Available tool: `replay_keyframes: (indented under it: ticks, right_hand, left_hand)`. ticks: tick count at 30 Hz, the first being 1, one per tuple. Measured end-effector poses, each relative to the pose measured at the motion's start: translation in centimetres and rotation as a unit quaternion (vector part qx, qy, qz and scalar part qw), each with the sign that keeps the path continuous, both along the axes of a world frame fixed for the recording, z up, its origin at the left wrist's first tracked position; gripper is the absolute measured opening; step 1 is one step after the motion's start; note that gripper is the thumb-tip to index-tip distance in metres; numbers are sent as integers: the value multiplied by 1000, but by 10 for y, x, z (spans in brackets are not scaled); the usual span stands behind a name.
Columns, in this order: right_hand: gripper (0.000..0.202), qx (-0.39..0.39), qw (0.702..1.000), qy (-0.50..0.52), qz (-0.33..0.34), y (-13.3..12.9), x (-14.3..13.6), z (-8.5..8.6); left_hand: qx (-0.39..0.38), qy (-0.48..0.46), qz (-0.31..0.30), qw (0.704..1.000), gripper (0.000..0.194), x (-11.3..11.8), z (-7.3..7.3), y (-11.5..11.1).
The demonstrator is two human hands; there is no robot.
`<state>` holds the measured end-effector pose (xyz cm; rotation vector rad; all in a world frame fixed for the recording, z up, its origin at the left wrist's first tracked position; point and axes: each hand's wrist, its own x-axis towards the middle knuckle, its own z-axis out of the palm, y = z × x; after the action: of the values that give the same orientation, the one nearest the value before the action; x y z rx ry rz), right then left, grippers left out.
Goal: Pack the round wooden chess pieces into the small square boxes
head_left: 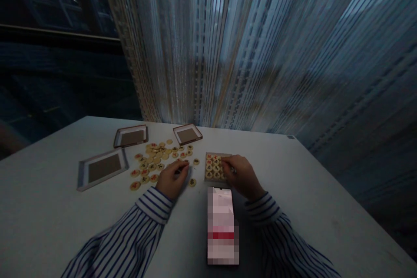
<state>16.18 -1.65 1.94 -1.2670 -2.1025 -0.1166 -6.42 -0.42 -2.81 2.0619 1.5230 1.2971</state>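
Note:
My left hand [172, 179] is closed in a pinch above the table. Part of a Chinese chess piece with a reddish mark [186, 162] shows at its fingertips. Loose round wooden Chinese chess pieces [152, 167] lie scattered to its left and beyond it, with red or black characters. My right hand [243, 176] is over the right side of a small shallow box [206, 177], fingers bent down and pressed together. Rows of pieces [209, 168] lie face up in that box. The right fingers hide its right part and whatever they hold.
A phone with a lit screen [221, 213] lies in front of the box. Open shallow trays stand at the left [103, 168], back left [130, 136] and back middle [187, 134] of the white table [293, 213]. A string curtain [208, 43] hangs behind.

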Motion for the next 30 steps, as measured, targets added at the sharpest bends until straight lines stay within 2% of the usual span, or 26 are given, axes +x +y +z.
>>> replay_keyframes:
  ticks: [4, 11, 17, 25, 30]
  right_hand:
    - [21, 16, 1000, -3, 9, -7, 2, -16]
    - [22, 41, 999, -12, 20, -8, 8, -23]
    - [22, 39, 999, -10, 21, -6, 12, -24]
    - [24, 50, 999, -13, 12, -3, 11, -27]
    - [23, 38, 999, -28, 9, -2, 13, -27]
  left_hand:
    - [7, 53, -28, 998, 24, -6, -8, -18]
    - [34, 157, -27, 987, 29, -12, -14, -42]
    - [21, 215, -45, 975, 34, -11, -23, -42]
    - [-15, 199, -53, 978, 37, -3, -12, -36]
    - [-16, 184, -55, 981, 35, -1, -14, -29]
